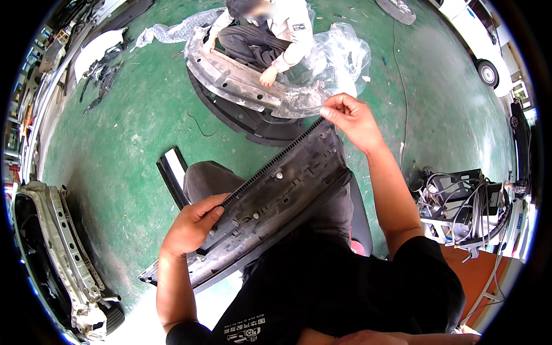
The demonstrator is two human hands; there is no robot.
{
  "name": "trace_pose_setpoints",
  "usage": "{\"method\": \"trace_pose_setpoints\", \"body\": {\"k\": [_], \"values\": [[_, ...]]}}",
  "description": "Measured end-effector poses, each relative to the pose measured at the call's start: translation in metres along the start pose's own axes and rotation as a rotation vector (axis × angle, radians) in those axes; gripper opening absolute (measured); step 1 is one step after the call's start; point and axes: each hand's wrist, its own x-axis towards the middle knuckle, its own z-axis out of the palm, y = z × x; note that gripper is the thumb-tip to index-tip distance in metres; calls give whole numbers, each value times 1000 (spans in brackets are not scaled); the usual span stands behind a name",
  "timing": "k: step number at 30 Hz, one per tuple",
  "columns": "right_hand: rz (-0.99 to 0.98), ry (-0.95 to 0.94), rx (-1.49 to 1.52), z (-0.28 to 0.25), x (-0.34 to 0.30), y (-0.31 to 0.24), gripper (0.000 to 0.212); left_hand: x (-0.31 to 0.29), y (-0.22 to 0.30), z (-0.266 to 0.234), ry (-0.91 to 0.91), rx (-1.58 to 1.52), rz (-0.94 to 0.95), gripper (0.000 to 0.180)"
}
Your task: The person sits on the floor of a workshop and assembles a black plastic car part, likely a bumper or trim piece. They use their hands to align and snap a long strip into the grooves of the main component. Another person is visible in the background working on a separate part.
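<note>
Black plastic car trim panel [305, 178] held over lap [207, 177]. Toothed edge [273, 163] pinched by left hand [192, 228], its far end by right hand [355, 122]. Likely light, stiff, bit bendy; thin teeth may snap. Best held near ends, off white clips [279, 176].

It's bright around me: the green floor [138, 138] burns out to white at lower left, with a pale sheen at upper right. Clear plastic sheeting [345, 52] glints; the black plastic panel [287, 178] looks sharp. The co-worker's head [251, 8] is blurred. Edges bow toward a dark, blue-fringed rim.
</note>
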Motion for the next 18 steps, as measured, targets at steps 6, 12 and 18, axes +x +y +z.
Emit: {"method": "trace_pose_setpoints", "body": {"k": [6, 12, 18], "values": [[76, -32, -283, -8, 7, -17, 21, 0, -3, 1, 28, 24, 0, 36], [-130, 50, -709, 1, 2, -29, 20, 2, -1, 3, 42, 42, -8, 36], [-424, 265, -696, 14, -9, -6, 24, -1, 3, 4, 49, 35, -78, 36]]}}
